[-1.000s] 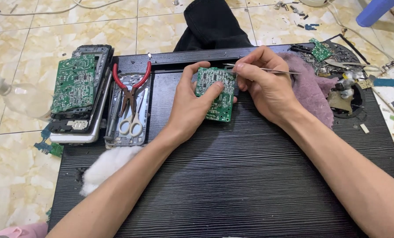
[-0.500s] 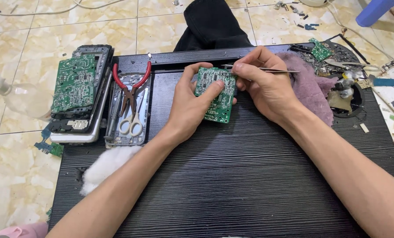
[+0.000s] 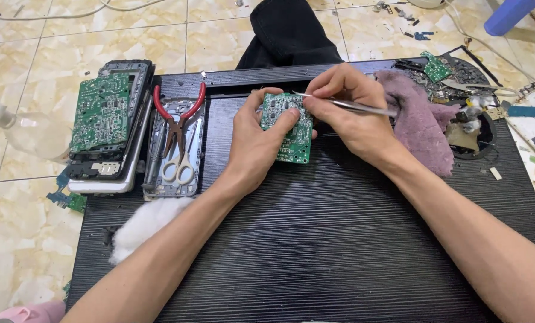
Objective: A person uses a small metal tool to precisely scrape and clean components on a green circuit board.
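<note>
Our left hand (image 3: pixel 257 140) grips the green circuit board (image 3: pixel 288 127) at the tabletop's (image 3: pixel 339 239) far centre; right hand (image 3: pixel 351 113) fingers pinch tweezers (image 3: pixel 354 105) at its top edge. Best brace the board steady, probing lightly.

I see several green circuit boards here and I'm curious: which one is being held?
The small green circuit board at the middle, gripped by the left hand above the black table. The larger board rests untouched on stacked casings at left.

Three circuit boards (image 3: pixel 288 127); one scissors (image 3: pixel 179 165)
</note>
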